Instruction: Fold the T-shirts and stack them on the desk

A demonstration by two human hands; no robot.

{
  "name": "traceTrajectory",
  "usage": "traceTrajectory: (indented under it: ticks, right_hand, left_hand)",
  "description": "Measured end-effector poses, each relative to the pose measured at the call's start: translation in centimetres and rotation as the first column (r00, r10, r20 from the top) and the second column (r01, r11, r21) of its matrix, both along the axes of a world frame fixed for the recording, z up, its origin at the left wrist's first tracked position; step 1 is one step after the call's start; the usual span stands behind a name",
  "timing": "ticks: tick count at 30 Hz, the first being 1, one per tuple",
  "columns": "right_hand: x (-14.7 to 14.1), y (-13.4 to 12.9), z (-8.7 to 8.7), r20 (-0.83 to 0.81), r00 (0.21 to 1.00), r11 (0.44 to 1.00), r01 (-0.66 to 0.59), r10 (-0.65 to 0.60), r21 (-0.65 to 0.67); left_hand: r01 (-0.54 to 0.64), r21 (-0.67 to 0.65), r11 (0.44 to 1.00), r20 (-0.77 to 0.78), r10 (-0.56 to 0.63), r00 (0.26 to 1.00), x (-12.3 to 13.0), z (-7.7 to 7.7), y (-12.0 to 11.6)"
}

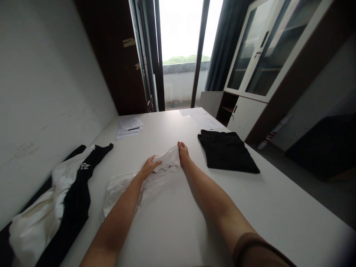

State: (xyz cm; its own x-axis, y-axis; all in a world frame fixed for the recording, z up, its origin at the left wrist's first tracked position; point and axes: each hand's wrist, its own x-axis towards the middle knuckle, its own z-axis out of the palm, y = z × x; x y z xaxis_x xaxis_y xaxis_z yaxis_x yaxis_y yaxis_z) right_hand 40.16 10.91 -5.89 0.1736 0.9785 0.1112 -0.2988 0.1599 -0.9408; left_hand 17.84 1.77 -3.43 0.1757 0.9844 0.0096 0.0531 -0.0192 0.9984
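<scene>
A thin white garment (168, 159) lies partly on the white table, its far right end lifted between my two hands. My left hand (150, 165) grips its upper edge, thumb on top of the cloth. At the raised right corner, my right hand (183, 152) pinches the fabric with its fingers closed. The rest of the garment spreads rumpled to the left, partly behind my left forearm. I cannot make out which kind of garment it is.
On the right of the table (172, 230) lies a folded black cloth (226, 151). Black and white clothes (59, 185) are heaped along the left wall. Papers with a pen (129, 127) lie at the far left, more sheets (205, 120) at the far right. A cabinet (247, 115) stands beyond.
</scene>
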Motion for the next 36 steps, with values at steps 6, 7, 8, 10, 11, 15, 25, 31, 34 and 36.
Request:
traceTrajectory:
  ticks: [6, 7, 8, 10, 11, 15, 25, 31, 34, 36]
  right_hand:
    - [-0.2, 0.1, -0.2, 0.061, 0.995, 0.997, 0.071, -0.073, 0.033]
    - [-0.2, 0.2, -0.3, 0.060, 0.994, 0.995, 0.091, -0.093, 0.038]
    - [-0.1, 0.3, -0.4, 0.056, 0.992, 0.993, 0.108, -0.110, 0.044]
    - [0.1, 0.6, -0.7, 0.042, 0.990, 0.990, 0.132, -0.135, 0.057]
    - [0.2, 0.7, -0.8, 0.037, 0.989, 0.988, 0.141, -0.143, 0.063]
    - [0.4, 0.8, -0.8, 0.044, 0.990, 0.990, 0.132, -0.133, 0.043]
    - [0.6, -2.3, 2.7, -0.056, 0.817, 0.800, -0.574, 0.574, -0.173]
    - [0.9, -2.6, 3.4, 0.183, 0.713, 0.733, -0.632, 0.677, -0.250]
    - [0.5, -2.3, 3.6, 0.379, 0.701, 0.793, -0.575, 0.604, -0.200]
    - [0.1, -2.1, 3.7, 0.471, 0.670, 0.804, -0.571, 0.574, -0.166]
  left_hand:
    - [-0.038, -0.076, 0.996, 0.267, 0.057, 0.962, -0.4, -0.3, -0.1]
    - [-0.023, -0.090, 0.996, 0.295, 0.049, 0.954, -0.5, -0.2, -0.2]
    - [-0.007, -0.103, 0.995, 0.318, 0.039, 0.947, -0.5, -0.2, -0.2]
    - [0.024, -0.125, 0.992, 0.352, 0.022, 0.936, -0.5, 0.0, -0.3]
    - [0.031, -0.135, 0.990, 0.362, 0.020, 0.932, -0.5, 0.1, -0.3]
    - [-0.011, -0.159, 0.987, 0.364, 0.069, 0.929, -0.4, 0.3, -0.4]
    - [0.060, -0.028, 0.998, 0.378, -0.045, 0.925, -0.8, 1.2, -0.6]
    - [-0.261, 0.045, 0.964, 0.291, 0.237, 0.927, -1.1, -1.2, 1.6]
    - [-0.488, 0.156, 0.859, 0.194, 0.457, 0.868, -1.4, -1.2, 2.4]
    - [-0.549, 0.265, 0.792, 0.113, 0.540, 0.834, -1.6, -0.5, 2.4]
